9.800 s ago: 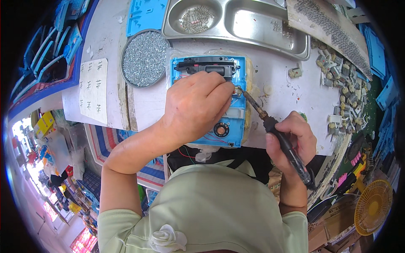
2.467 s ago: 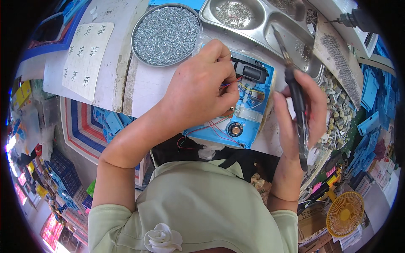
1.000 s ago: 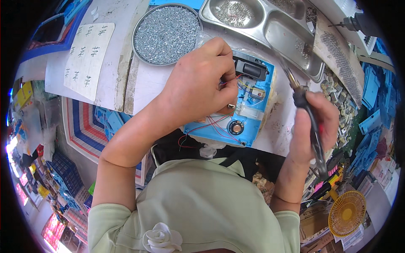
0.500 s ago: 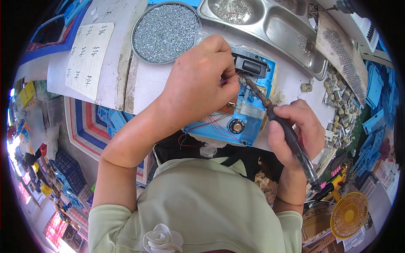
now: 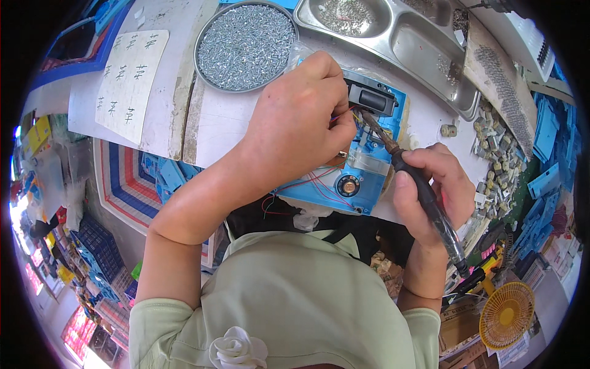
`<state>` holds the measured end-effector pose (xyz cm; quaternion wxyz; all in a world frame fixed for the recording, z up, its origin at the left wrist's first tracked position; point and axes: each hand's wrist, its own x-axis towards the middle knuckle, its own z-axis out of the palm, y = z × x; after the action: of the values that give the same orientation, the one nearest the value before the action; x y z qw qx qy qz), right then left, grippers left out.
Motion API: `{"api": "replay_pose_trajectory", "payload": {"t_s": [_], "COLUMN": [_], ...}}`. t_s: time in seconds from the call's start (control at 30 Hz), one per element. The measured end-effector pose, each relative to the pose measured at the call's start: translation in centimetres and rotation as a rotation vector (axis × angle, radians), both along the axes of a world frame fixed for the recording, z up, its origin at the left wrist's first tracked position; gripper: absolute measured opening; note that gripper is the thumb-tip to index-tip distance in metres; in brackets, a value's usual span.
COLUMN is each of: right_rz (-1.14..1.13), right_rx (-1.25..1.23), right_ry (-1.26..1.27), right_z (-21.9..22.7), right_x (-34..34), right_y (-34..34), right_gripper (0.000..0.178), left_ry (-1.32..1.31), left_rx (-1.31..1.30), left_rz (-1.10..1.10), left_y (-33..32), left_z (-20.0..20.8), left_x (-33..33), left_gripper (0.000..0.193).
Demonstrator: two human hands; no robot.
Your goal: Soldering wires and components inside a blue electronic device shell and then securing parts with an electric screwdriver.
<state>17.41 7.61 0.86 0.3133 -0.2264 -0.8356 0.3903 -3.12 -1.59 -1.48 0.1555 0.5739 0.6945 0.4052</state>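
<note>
My right hand (image 5: pixel 437 187) grips a soldering iron (image 5: pixel 424 195) by its dark handle, the metal tip pointing up and left. That tip sits among thin wires beside a black rectangular part (image 5: pixel 375 100) at the far end of a blue plastic housing (image 5: pixel 369 190). My left hand (image 5: pixel 307 117) is closed in a pinch over the housing's left side, with thin coloured wires at its fingertips. A small round speaker (image 5: pixel 348 186) lies at the housing's near end, red wires (image 5: pixel 319 184) running beside it. My left hand hides part of the housing.
A round tray (image 5: pixel 246 49) of small metal pins stands at the far left of the housing. Behind is a steel compartment tray (image 5: pixel 424 52) with small parts. Several small motors (image 5: pixel 491 160) are heaped at right. A marked sheet (image 5: pixel 132 86) lies left; a yellow fan (image 5: pixel 507 315) stands lower right.
The view has shifted slightly, moving the table items a little to the right. Both hands keep their grip, and the iron's tip remains near the wires by the black part.
</note>
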Motion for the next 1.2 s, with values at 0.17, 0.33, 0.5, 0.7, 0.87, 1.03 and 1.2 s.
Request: {"api": "replay_pose_trajectory", "payload": {"t_s": [0.17, 0.33, 0.5, 0.7, 0.87, 1.03, 1.2], "right_rz": [-0.004, -0.011, -0.015, -0.025, -0.013, -0.005, -0.001], "right_rx": [-0.002, -0.028, -0.043, -0.075, -0.073, -0.068, -0.06], "right_ry": [0.006, -0.001, 0.012, 0.048, 0.029, 0.066, 0.082], "right_z": [0.0, 0.2, 0.0, -0.3, 0.1, 0.1, 0.6], "right_x": [0.0, -0.1, -0.1, 0.1, 0.5, 2.0, 3.7], "right_y": [0.0, -0.1, -0.1, -0.1, -0.2, -0.7, -0.8], "right_gripper": [0.023, 0.022, 0.022, 0.023, 0.023, 0.026, 0.027], "left_ry": [0.025, 0.027, 0.015, 0.019, 0.04, 0.003, 0.002], "left_rx": [0.003, 0.006, 0.012, 0.017, 0.038, 0.019, 0.004], "left_rz": [0.014, 0.032, 0.033, 0.043, 0.048, 0.058, 0.055], "left_y": [0.1, 0.1, 0.0, 0.0, 0.0, -0.1, -0.1], "left_z": [0.0, -0.1, -0.2, -0.4, -0.6, -0.5, -0.1], "left_x": [0.1, 0.3, 0.3, 0.5, 0.5, 0.7, 0.6], "left_gripper": [0.014, 0.014, 0.013, 0.014, 0.014, 0.012, 0.011]}}
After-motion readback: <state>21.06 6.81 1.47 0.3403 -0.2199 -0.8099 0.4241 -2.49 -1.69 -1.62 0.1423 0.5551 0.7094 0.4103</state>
